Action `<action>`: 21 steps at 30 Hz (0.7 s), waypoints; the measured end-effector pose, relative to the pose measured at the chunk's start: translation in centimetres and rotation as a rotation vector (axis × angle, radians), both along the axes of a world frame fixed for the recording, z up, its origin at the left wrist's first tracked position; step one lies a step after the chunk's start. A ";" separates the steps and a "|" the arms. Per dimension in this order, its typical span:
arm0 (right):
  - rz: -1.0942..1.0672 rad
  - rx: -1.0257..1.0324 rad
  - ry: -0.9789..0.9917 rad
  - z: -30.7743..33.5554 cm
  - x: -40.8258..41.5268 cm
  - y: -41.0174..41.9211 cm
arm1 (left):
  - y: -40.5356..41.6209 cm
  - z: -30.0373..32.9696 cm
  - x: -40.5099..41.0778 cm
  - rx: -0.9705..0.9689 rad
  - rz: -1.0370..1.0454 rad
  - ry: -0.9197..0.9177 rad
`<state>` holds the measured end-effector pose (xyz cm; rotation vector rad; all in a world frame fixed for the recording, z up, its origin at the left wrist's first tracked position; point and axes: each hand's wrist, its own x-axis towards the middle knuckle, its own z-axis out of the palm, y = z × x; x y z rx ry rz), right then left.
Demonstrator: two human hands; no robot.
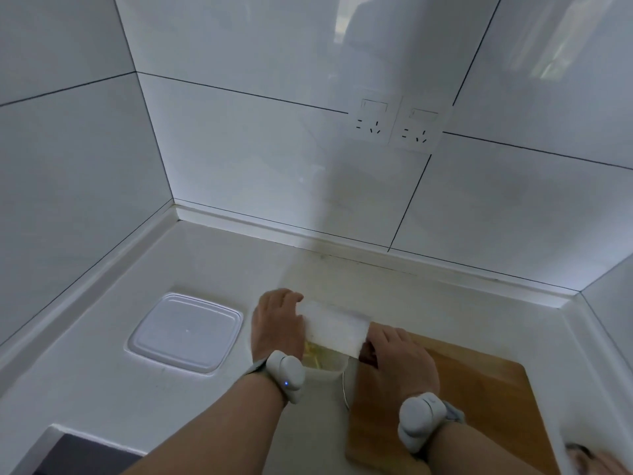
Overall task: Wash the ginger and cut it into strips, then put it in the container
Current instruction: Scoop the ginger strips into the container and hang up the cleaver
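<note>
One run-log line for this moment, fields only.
stage: moving strips to container | right hand: holds cleaver over container | left hand: on blade | ginger strips: in container | lid: off, on counter

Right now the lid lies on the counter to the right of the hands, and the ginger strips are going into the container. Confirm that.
Not quite. In the head view the lid lies on the counter to the left of the hands, not the right. The rest holds: ginger strips are going into the container.
</note>
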<state>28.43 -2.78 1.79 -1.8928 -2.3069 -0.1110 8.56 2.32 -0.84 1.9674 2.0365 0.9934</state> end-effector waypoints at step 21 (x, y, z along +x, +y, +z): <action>-1.094 -0.234 0.357 -4.5 14.5 -9.2 | 0.0 -2.7 6.6 -0.201 0.078 -0.031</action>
